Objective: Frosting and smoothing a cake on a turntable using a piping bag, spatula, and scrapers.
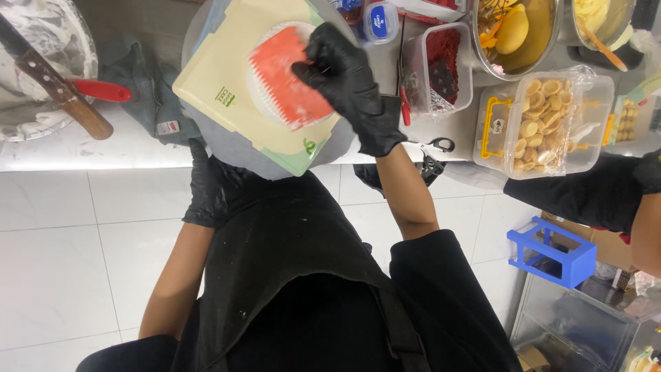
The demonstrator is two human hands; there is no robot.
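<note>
My left hand [210, 189], in a black glove, reaches under the near rim of the grey turntable [227, 148], fingers hidden, so I can't tell its grip. My right hand [344, 76] is closed on an orange toothed scraper [289, 79], pressed flat against the white cake [265, 96] on its cream square board [220, 76] to comb it. Beyond, near the worktop's far edge, sit tubs of biscuits [544, 120] and red powder [441, 65].

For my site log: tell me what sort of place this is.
Most likely a bakery or cake-decorating kitchen. The gloved right hand holds a red toothed scraper over a white cake on a cream board, with tubs of small pastry shells and red crumbs nearby.
</note>
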